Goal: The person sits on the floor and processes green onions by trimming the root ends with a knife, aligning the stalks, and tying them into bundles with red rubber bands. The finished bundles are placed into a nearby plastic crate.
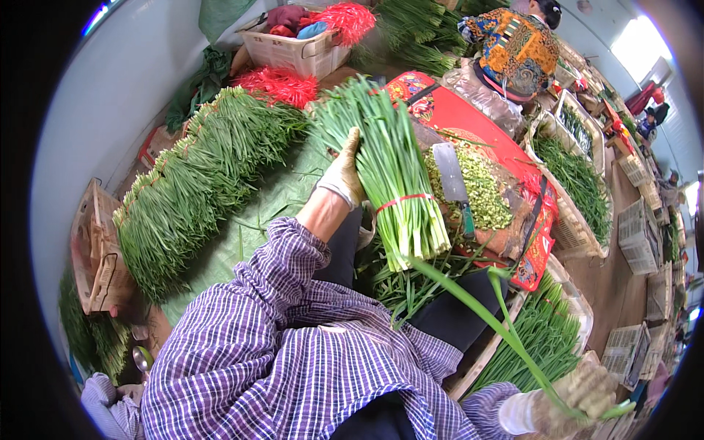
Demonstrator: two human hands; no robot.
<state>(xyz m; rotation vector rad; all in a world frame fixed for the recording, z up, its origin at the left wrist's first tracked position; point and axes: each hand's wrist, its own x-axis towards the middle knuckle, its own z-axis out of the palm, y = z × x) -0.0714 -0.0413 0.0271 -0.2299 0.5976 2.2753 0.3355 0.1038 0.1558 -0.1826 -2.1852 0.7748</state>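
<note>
In a pale glove, my left hand (344, 171) grips a bundle of Chinese chives (397, 170), cut white ends towards me, a red tie (404, 201) around its lower part. My gloved right hand (584, 391), blurred, is out at the lower right, closed on a long green leaf (489, 316) that stretches back to the bundle's cut ends. Right of the bundle, a cleaver (451, 175) with a green handle lies over chopped stem ends (487, 190) on a worn board (509, 223). Loose leaves (404, 289) lie below the bundle.
Tied chive bundles (203, 176) line a green sheet (242, 234) at left. Behind them stands a crate (291, 50) with red ties (280, 85). A red board (467, 113) carries the cutting place. Chive crates (575, 192) stand at right. Another person (514, 47) sits at the back.
</note>
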